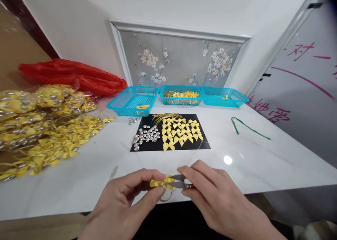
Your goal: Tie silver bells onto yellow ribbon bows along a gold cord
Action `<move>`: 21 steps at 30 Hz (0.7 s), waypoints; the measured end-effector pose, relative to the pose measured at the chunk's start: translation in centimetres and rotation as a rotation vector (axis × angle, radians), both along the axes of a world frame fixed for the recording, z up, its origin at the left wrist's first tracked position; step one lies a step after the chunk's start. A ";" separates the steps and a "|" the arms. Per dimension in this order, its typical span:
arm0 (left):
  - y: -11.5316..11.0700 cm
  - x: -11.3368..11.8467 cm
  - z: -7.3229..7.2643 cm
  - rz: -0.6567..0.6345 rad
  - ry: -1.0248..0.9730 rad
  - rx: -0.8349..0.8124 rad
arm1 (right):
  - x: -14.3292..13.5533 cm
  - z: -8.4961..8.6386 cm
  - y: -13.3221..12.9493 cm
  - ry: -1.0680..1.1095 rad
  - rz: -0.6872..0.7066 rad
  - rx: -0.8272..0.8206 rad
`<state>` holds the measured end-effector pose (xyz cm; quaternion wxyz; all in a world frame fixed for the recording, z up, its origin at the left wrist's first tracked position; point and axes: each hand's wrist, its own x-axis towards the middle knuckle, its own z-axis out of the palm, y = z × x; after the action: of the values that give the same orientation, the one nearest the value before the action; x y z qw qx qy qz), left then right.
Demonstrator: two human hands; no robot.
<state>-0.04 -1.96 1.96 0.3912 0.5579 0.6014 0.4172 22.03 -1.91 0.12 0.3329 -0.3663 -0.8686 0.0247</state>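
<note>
Near the table's front edge, my left hand (131, 198) pinches a yellow ribbon bow (158, 184) between thumb and fingers. A thin cord loop hangs below the bow. My right hand (213, 191) is closed around a pair of thread snips (180, 181), whose blades point left, parted, and reach the bow. Behind my hands lies a black mat (150, 147). On its right side yellow bows (181, 131) are set out in rows. Silver beads (147, 134) cluster on its left, and gold cords (164, 117) lie along its top edge.
At the back stand a left blue basket (119, 106), a middle blue basket (181, 101) heaped with yellow pieces, and a right blue basket (234, 102). Bagged yellow bows with beads (55, 138) and a red plastic bag (76, 77) fill the left. A green ribbon (250, 128) lies right.
</note>
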 end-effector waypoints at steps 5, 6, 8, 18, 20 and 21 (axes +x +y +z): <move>-0.2 -0.2 -0.2 -0.020 0.007 0.011 | -0.3 -0.4 0.8 -0.038 -0.013 0.175; -0.2 -0.2 -0.3 -0.025 0.008 0.008 | -0.4 -0.5 0.9 -0.043 -0.017 0.189; -0.1 -0.2 -0.4 -0.045 0.008 0.008 | -0.5 -0.5 1.0 -0.047 -0.015 0.197; -0.2 0.1 -0.2 -0.051 0.024 0.008 | -1.5 -0.3 0.8 -0.024 0.021 0.156; -0.1 0.1 -0.1 -0.061 0.019 -0.002 | -1.6 -0.3 0.7 -0.020 0.025 0.158; 0.0 0.1 0.0 -0.066 0.012 -0.009 | -1.6 -0.3 0.7 -0.019 0.025 0.159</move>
<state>0.08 -1.96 1.95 0.4037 0.5780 0.5870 0.3980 20.45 -1.21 -0.17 0.3523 -0.3280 -0.8755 -0.0434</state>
